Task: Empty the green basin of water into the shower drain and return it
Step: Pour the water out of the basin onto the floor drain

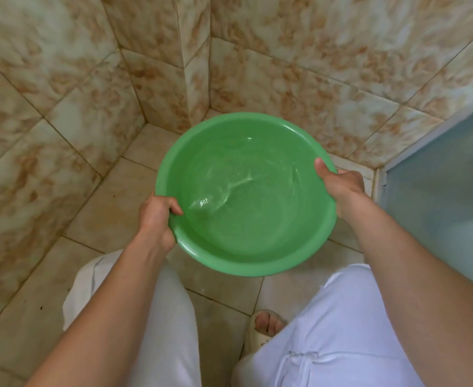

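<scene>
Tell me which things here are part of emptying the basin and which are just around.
Part of the job:
basin, green, held over the floor
water swirling inside it
left hand gripping the rim
right hand gripping the rim
floor; no drain in view

Just around:
wall tiles
glass door
sandal
white trousers

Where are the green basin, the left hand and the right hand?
green basin [257, 263]: head view, on its near rim.
left hand [157, 219]: head view, on the back of the hand.
right hand [341, 185]: head view, on the back of the hand.
</scene>
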The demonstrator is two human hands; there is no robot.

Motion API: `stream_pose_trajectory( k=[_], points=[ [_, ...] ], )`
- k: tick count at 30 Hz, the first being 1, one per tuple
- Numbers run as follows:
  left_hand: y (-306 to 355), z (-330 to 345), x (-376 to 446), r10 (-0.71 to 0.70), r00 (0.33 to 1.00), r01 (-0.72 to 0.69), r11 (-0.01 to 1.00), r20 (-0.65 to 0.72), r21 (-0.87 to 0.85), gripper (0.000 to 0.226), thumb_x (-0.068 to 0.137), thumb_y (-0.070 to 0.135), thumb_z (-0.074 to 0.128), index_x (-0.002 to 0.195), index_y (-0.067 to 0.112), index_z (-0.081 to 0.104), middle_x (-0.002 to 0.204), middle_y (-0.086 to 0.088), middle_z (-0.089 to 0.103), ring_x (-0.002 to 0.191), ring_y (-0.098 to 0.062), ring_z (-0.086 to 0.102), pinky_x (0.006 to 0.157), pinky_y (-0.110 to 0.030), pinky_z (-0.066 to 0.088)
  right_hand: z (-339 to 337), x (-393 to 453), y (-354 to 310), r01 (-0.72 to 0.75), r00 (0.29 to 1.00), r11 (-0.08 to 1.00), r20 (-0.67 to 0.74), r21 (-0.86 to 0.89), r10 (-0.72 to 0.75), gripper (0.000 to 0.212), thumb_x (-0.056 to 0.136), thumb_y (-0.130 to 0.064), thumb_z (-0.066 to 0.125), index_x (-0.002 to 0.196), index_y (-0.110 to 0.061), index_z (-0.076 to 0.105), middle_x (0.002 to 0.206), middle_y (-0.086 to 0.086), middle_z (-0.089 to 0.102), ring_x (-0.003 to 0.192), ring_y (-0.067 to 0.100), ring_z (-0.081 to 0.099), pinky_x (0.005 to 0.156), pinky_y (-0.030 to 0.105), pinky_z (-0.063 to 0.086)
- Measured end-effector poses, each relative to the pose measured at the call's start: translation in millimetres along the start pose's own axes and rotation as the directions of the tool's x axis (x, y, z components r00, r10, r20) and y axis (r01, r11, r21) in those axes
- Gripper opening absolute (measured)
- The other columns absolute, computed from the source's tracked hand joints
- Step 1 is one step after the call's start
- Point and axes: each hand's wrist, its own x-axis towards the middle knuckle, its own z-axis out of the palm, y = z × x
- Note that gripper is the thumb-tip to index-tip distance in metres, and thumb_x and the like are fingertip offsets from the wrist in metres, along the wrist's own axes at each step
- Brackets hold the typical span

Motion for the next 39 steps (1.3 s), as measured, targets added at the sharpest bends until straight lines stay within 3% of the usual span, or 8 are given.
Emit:
stream_pose_trajectory(
  k=[6,12,15,20,26,31,34,39],
  points=[
    [-20,6,9,-0.05,0.999,0.05,0.999,0.001,-0.018,0.076,0.042,-0.007,0.04,0.115,-0.004,0.062,0.108,-0.023,0.068,0.096,-0.045,0.066,0.087,-0.067,0.05,-11,0,13,-0.141,0.989,0.989,0.027,-0.034,0.142,0.067,0.077,-0.033,0.082,0.128,0.003,0.057,0.123,0.021,0.067,0.099,0.036,0.07,0.091,0.054,0.055],
    [-32,11,14,-0.041,0.999,0.041,0.999,-0.013,0.0,0.052,0.037,-0.007,0.041,0.081,0.006,0.065,0.08,-0.014,0.068,0.072,-0.035,0.065,0.058,-0.044,0.06,-20,-2,26,-0.226,0.966,0.971,0.11,-0.083,0.234,0.051,0.087,-0.016,0.073,0.13,0.006,0.054,0.122,0.024,0.067,0.1,0.038,0.069,0.09,0.058,0.054],
    [-40,15,16,-0.056,0.998,0.056,0.998,0.002,0.018,0.048,0.037,-0.007,0.041,0.076,0.008,0.063,0.076,-0.011,0.068,0.066,-0.032,0.063,0.047,-0.034,0.056,-27,0,34,-0.251,0.957,0.961,0.122,-0.115,0.264,0.05,0.088,-0.015,0.071,0.13,0.006,0.053,0.123,0.024,0.066,0.102,0.039,0.068,0.091,0.06,0.052],
    [-53,22,24,-0.08,0.997,0.079,0.995,0.009,0.056,0.047,0.037,-0.007,0.04,0.075,0.009,0.063,0.078,-0.012,0.067,0.068,-0.032,0.063,0.055,-0.036,0.058,-35,4,39,-0.264,0.958,0.954,0.073,-0.141,0.276,0.055,0.087,-0.018,0.072,0.132,0.006,0.05,0.125,0.025,0.063,0.105,0.041,0.066,0.092,0.06,0.052],
    [-71,33,34,-0.126,0.992,0.125,0.99,0.016,0.067,0.05,0.037,-0.008,0.039,0.076,0.009,0.065,0.08,-0.011,0.067,0.068,-0.032,0.063,0.045,-0.03,0.053,-47,15,49,-0.249,0.965,0.952,0.041,-0.179,0.26,0.065,0.083,-0.024,0.076,0.133,0.007,0.049,0.131,0.024,0.061,0.113,0.04,0.064,0.097,0.057,0.05],
    [-88,38,50,-0.179,0.984,0.177,0.981,0.017,0.077,0.05,0.041,-0.009,0.041,0.081,0.007,0.065,0.09,-0.013,0.069,0.078,-0.035,0.066,0.058,-0.038,0.058,-53,30,57,-0.236,0.967,0.944,0.039,-0.232,0.251,0.076,0.078,-0.03,0.08,0.136,0.006,0.047,0.138,0.023,0.057,0.123,0.04,0.057,0.104,0.056,0.046],
    [-96,39,56,-0.21,0.978,0.209,0.975,0.001,0.079,0.044,0.04,-0.009,0.04,0.075,0.006,0.061,0.086,-0.012,0.066,0.076,-0.034,0.064,0.054,-0.035,0.055,-52,38,60,-0.237,0.966,0.935,0.036,-0.266,0.255,0.083,0.076,-0.032,0.08,0.14,0.004,0.042,0.14,0.025,0.054,0.124,0.041,0.056,0.104,0.055,0.046],
    [-104,42,57,-0.258,0.966,0.257,0.963,0.0,0.078,0.039,0.036,-0.007,0.039,0.069,0.007,0.054,0.088,-0.014,0.064,0.077,-0.035,0.062,0.064,-0.039,0.055,-54,50,69,-0.261,0.958,0.916,0.033,-0.304,0.284,0.08,0.076,-0.03,0.081,0.136,0.007,0.046,0.139,0.025,0.056,0.123,0.041,0.057,0.103,0.057,0.046]
  ],
)
